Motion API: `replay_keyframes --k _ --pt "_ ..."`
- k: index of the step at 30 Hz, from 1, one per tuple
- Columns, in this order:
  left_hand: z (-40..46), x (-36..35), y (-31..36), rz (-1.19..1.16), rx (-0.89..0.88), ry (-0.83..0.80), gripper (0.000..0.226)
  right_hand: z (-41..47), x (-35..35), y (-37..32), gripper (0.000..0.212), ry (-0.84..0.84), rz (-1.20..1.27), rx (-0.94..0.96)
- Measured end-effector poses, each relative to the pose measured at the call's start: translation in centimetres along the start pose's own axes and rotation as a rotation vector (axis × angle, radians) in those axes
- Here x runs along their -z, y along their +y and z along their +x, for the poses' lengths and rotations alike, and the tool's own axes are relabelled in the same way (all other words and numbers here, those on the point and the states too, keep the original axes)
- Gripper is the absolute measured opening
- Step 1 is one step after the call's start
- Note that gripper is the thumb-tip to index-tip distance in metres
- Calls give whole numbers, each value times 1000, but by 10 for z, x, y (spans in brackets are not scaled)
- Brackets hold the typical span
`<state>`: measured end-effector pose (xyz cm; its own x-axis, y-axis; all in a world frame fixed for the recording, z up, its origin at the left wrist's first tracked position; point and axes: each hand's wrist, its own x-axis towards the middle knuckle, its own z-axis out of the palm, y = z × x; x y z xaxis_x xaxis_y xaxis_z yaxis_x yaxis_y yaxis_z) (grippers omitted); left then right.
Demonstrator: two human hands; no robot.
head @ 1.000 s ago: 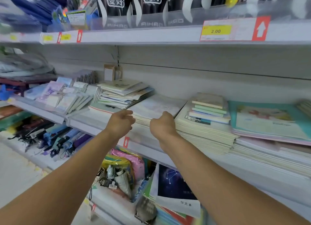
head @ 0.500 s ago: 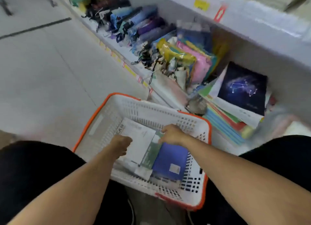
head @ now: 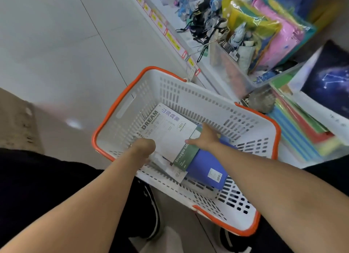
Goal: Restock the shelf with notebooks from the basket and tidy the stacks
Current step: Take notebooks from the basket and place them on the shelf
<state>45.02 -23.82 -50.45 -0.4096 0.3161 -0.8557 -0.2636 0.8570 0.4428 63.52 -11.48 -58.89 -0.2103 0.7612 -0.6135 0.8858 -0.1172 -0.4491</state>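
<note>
While the shelf itself lies out of view, the person bends over the basket (head: 222, 109) on the floor, so the step in hand looks like picking up the next notebooks to restock. The left hand (head: 144, 146) is curled at the white notebook's (head: 166, 133) 7 o'clock corner; whether it grips cannot be told. The right hand (head: 204, 138) lies open, fingers spread flat, touching the green notebook (head: 184, 154) at the white one's 4 o'clock edge. A blue notebook (head: 205, 169) lies at 5 o'clock, partly under the green. Three notebooks show clearly, with perhaps more beneath. The next move probably calls for squaring them into one pile, gripping both sides, and lifting clear of the basket wall.
</note>
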Motion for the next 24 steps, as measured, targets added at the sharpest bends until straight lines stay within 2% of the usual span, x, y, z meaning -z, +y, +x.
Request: replay_keyframes --k 4,7,9,11,14,16,18,20,22,24 --pt "3 -2 2 64 21 -14 46 7 -12 9 94 120 -181 11" --pt "4 -1 -1 48 28 -30 47 4 -18 15 88 171 -156 -63" --pt "3 -2 -3 48 26 -49 46 1 -14 14 71 126 -107 -156" --pt "3 -3 -5 57 21 -58 45 -3 -7 12 50 14 127 -198" --pt "-4 -3 -2 -13 38 -97 52 -13 18 5 23 -201 742 -213" --pt "-6 -1 0 -63 88 -131 64 -18 42 -1 17 -276 957 -185" --pt "-8 0 2 -128 112 -171 63 -24 63 -6 14 -313 1063 -150" --pt "-10 -5 5 -332 32 -251 43 -31 74 -8 17 -393 1045 -116" --pt "-14 -10 9 -434 -59 -221 29 -31 74 -4 24 -424 907 -115" --pt "-17 -12 10 -388 -149 -100 27 -24 66 5 33 -208 686 -130"
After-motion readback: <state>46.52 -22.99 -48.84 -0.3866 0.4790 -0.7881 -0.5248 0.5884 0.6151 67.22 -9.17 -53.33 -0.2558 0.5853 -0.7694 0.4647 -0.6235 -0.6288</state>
